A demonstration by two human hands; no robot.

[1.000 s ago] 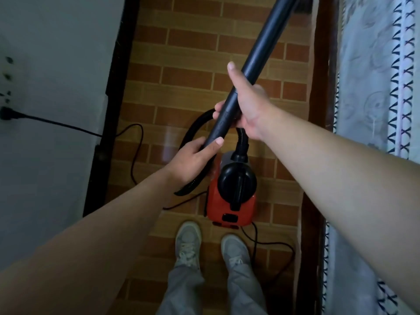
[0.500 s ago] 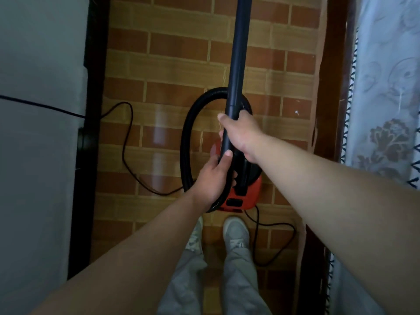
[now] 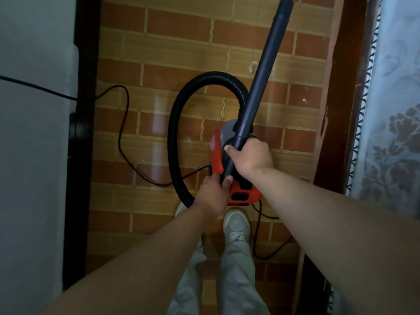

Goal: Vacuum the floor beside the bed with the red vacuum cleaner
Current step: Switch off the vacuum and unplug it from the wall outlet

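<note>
The red vacuum cleaner (image 3: pixel 218 155) stands on the brick-patterned floor (image 3: pixel 172 53) just ahead of my feet. Its black wand (image 3: pixel 263 71) slants up to the right, tip near the top edge. My right hand (image 3: pixel 252 156) grips the wand's lower part. My left hand (image 3: pixel 213 194) holds the wand's bottom end where the ribbed black hose (image 3: pixel 179 114) joins. The hose loops left and forward over the floor. The bed (image 3: pixel 391 110), covered with a pale flowered sheet, runs along the right.
A black power cord (image 3: pixel 123 137) trails from the white wall (image 3: pixel 34 155) on the left across the floor to the vacuum, and loops behind it by my right shoe (image 3: pixel 236 223). A dark wooden bed frame (image 3: pixel 338 98) borders the floor. Small white scraps (image 3: pixel 252 65) lie ahead.
The wand has swung from upright to slanting toward the right, its tip now in view. Both hands have stayed on it and sit a little lower and closer to me.
</note>
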